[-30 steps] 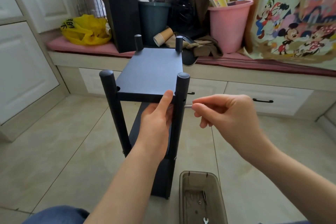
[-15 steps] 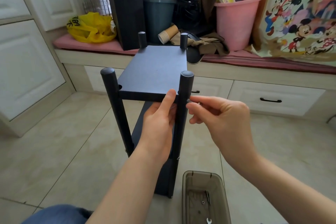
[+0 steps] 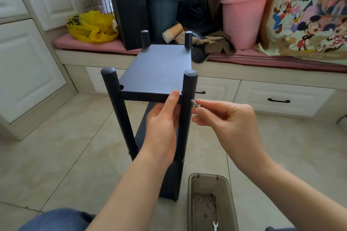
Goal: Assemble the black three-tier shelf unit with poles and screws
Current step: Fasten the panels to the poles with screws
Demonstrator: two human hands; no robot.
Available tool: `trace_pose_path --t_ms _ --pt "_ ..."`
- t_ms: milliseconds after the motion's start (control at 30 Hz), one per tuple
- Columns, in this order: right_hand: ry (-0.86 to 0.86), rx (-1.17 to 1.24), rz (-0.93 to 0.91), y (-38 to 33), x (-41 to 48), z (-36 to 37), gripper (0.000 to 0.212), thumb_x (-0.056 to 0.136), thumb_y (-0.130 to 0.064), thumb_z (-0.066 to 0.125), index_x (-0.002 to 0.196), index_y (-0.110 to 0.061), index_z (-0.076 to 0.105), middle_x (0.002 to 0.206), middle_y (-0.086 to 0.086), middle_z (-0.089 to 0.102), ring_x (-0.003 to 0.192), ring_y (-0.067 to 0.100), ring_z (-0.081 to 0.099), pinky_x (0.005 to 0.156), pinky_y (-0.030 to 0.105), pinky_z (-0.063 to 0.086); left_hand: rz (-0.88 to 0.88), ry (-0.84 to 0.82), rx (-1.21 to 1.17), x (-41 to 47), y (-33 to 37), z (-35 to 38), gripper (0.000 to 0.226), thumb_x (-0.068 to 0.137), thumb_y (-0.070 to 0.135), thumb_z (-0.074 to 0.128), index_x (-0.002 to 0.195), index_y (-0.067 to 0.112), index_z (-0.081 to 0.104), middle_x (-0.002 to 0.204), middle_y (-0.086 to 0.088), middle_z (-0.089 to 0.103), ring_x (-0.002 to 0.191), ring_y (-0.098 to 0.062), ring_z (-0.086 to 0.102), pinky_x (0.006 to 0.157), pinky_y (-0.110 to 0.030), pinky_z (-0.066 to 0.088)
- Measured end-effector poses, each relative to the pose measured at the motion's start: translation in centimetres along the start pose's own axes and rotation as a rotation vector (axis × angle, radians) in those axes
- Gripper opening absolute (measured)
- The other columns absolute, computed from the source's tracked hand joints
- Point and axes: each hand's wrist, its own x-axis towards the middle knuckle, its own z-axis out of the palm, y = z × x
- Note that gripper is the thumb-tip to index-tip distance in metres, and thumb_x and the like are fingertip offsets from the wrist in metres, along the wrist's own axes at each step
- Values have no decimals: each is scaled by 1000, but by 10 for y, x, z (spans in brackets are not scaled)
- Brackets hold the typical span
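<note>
The right hand [image 3: 225, 120] pinches a screw [image 3: 195, 102] at the pole [image 3: 189, 86]; left hand [image 3: 161, 124] clasps the shelf [image 3: 159, 69], fingers hidden.

The shelf [image 3: 159, 69] hides the left hand's [image 3: 161, 127] fingertips; the tray [image 3: 204, 184] is cropped.

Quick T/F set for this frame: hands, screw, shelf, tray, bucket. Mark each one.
1. The right hand pinches a silver screw at the near right pole. True.
2. The left hand holds a wrench. False: it grips the front edge of the top shelf; the wrench lies in the tray on the floor.
3. The pink bucket stands on the floor. False: it sits on the cushioned bench behind the shelf unit.
4. All four poles stick up above the top shelf. True.
</note>
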Motion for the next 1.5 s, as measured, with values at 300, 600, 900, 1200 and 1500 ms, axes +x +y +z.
trace_pose_path --t_ms 300,600,900,1200,1500 --pt "35 -53 -46 0 2 5 21 85 -8 75 105 -16 76 81 -13 77 71 5 73 71 13 56 25 37 88 -2 -1 2 42 99 40 57 120 6 68 109 -11 76 106 -24 72 97 -38 53" --pt "33 -36 -33 1 5 5 14 88 -9 74 100 -15 78 74 -6 76 68 12 74 70 21 59 20 41 67 -1 0 4 39 100 38 57 119 5 67 104 -12 76 99 -23 73 90 -35 56" --pt "20 92 47 0 4 3 14 86 -5 73 96 -14 78 78 2 77 71 18 75 70 24 59 25 27 58 -3 1 6 28 100 38 57 98 15 73 94 -8 76 91 -20 72 82 -30 55" --pt "22 88 118 -5 8 5 6 86 -10 75 91 -10 78 76 6 76 69 19 75 66 25 60 18 25 36 -2 1 6 28 100 38 57 101 14 73 93 -5 77 89 -17 74 73 -20 57" --pt "-40 194 282 -10 16 -2 7 89 -6 70 91 -4 77 79 12 76 71 21 75 65 23 58 13 43 13 -3 3 9 33 100 36 57 109 7 71 95 -7 76 88 -17 72 75 -20 57"
